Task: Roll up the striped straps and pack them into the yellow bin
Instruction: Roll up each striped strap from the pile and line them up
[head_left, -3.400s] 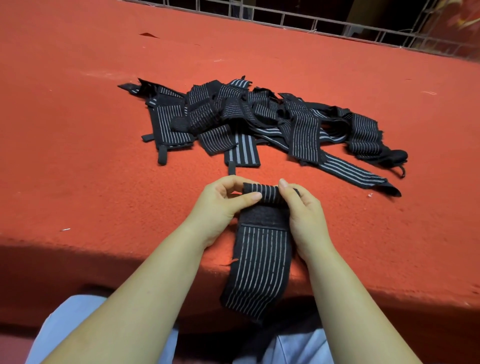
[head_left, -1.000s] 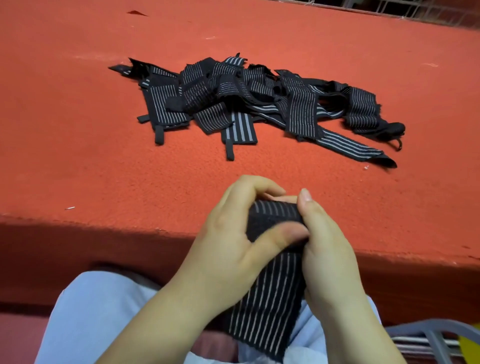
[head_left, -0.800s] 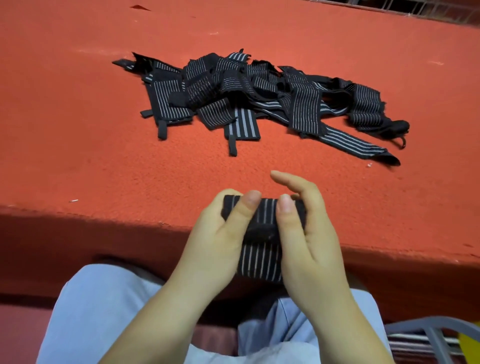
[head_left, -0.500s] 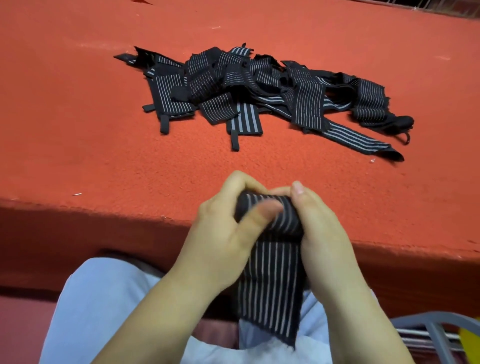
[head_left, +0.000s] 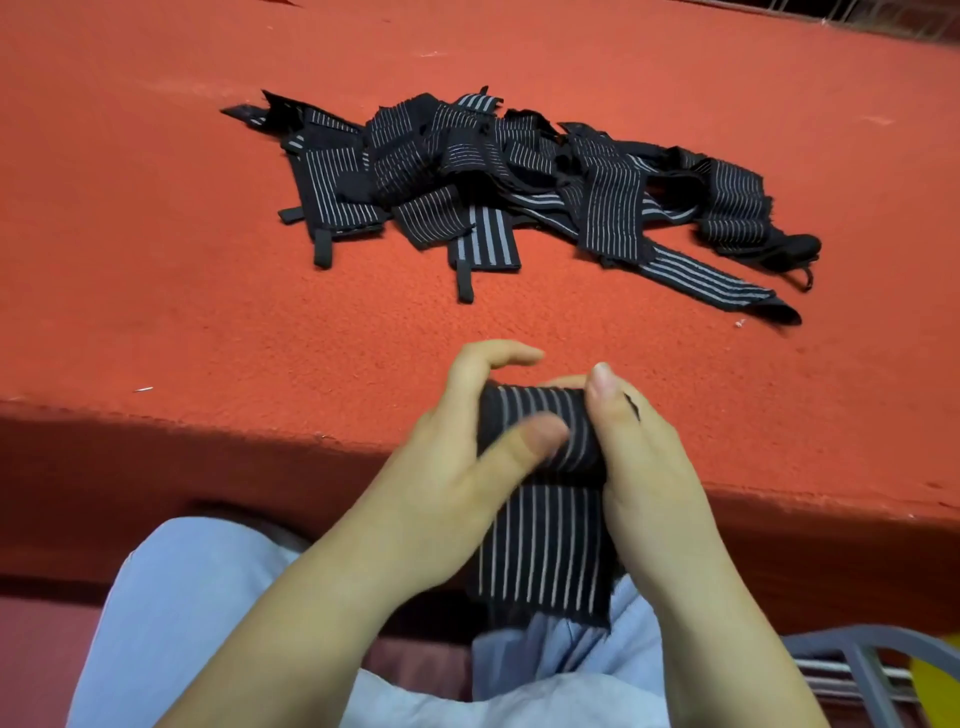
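Both the left hand (head_left: 447, 467) and right hand (head_left: 639, 467) grasp a half-rolled strap (head_left: 540, 499) at lower centre; loose straps (head_left: 519, 182) heaped on the red desk (head_left: 156, 234) above.

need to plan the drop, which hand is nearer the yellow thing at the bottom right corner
Right. The right hand grips the strap roll on the yellow thing's side; the left hand is farther.
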